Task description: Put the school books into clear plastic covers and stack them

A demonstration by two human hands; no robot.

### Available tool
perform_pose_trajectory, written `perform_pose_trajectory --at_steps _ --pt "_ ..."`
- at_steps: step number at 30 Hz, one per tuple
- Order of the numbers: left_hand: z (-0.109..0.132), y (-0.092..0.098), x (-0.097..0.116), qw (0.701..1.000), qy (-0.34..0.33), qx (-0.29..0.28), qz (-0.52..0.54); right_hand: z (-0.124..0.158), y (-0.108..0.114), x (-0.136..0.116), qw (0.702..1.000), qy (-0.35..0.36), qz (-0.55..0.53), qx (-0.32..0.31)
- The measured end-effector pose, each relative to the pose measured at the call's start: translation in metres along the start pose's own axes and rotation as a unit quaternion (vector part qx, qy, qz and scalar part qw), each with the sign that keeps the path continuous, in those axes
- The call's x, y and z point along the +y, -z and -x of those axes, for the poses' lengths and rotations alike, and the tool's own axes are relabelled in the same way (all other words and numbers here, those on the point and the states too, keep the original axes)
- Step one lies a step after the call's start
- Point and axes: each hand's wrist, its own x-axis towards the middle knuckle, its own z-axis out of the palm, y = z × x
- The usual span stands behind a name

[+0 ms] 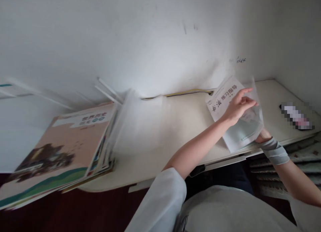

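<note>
White walls (160, 41) meet behind a pale desk (187, 125). Over the desk, the left hand (241, 106) is on top of a white book (223, 103), near its right side, with some fingers bent. It hides part of the front, and a see-through sheet (258, 113) is by its fingertips, but I cannot tell if they pinch it. The right hand (263, 135) is at the book's low right corner. Most of its fingers are hidden, so I cannot tell how tight they are. A gray band (275, 151) goes around that wrist. The book is slanted, close to the front edge of the desk. To the right is a blocked-out thing shaped like a phone (297, 116), apart from the book. A yellow and black cord (185, 92) runs along the wall. Blurry, see-through sheets (142, 125) lie left of the book. Farther left is a big pile of books (67, 141), with a pinkish one on top. Wavy cloth (296, 155) hangs below the desk's right side.
</note>
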Motion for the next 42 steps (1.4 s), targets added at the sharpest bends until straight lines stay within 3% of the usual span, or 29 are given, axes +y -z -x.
perform_pose_trajectory --at_steps 3,5,7,9,12,15,18,21,24,27,32,35,38,42 --pt "-0.005 -0.002 -0.026 0.981 0.003 -0.057 -0.184 0.008 0.039 0.007 0.996 -0.054 -0.040 0.062" --pt "0.004 0.014 -0.034 0.941 -0.025 -0.050 -0.333 0.016 0.061 0.001 0.983 -0.040 -0.023 0.178" --pt "0.015 0.039 -0.039 0.881 -0.020 -0.014 -0.473 0.028 0.066 -0.018 0.953 0.047 0.052 0.296" --pt "0.023 0.064 -0.046 0.819 0.057 0.010 -0.571 0.043 0.051 -0.045 0.908 0.175 0.200 0.324" --pt "0.026 0.086 -0.063 0.755 0.165 -0.017 -0.634 0.062 0.004 -0.077 0.796 0.295 0.501 0.166" --pt "0.024 0.084 -0.077 0.744 0.170 -0.060 -0.644 0.070 -0.034 -0.074 0.706 0.259 0.659 -0.027" --pt "0.019 0.075 -0.081 0.746 0.173 -0.090 -0.637 0.069 -0.032 -0.046 0.661 0.172 0.727 -0.075" --pt "0.015 0.071 -0.078 0.752 0.157 -0.094 -0.634 0.071 -0.007 -0.024 0.655 0.128 0.742 -0.061" --pt "0.008 0.076 -0.078 0.751 0.128 -0.077 -0.644 0.077 0.008 -0.021 0.659 0.126 0.739 -0.054" --pt "-0.002 0.087 -0.083 0.739 0.153 -0.097 -0.649 0.085 0.014 -0.019 0.654 0.108 0.748 -0.041" --pt "-0.007 0.112 -0.079 0.715 0.177 -0.050 -0.675 0.099 0.026 -0.003 0.657 0.050 0.751 0.033" --pt "0.012 0.125 -0.059 0.682 0.175 -0.041 -0.709 0.090 0.030 0.008 0.678 0.052 0.733 0.033" --pt "0.050 0.143 -0.029 0.651 0.252 -0.031 -0.716 0.061 0.033 0.017 0.723 0.058 0.688 0.021" --pt "0.106 0.172 -0.001 0.674 0.354 -0.038 -0.647 0.002 0.034 0.028 0.785 0.099 0.610 -0.031"
